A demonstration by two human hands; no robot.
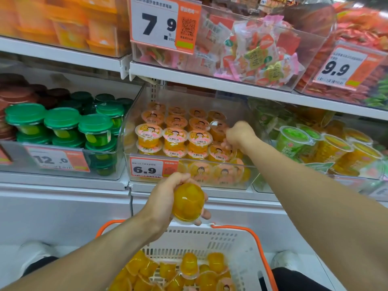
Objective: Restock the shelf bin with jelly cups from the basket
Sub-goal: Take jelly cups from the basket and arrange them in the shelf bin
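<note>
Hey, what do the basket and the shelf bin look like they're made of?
Basket: seemingly rigid white plastic, matte, with moulded slots and an orange rim. Shelf bin: likely clear acrylic or similar hard plastic, glossy; the jelly cups show through its walls.

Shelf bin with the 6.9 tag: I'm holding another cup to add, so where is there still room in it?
The shelf bin is stacked two high along its left and middle columns of jelly cups. The lower spot is at the right end, between those stacks and the right wall, where the right hand is working. The left hand holds an orange cup above the basket.
</note>
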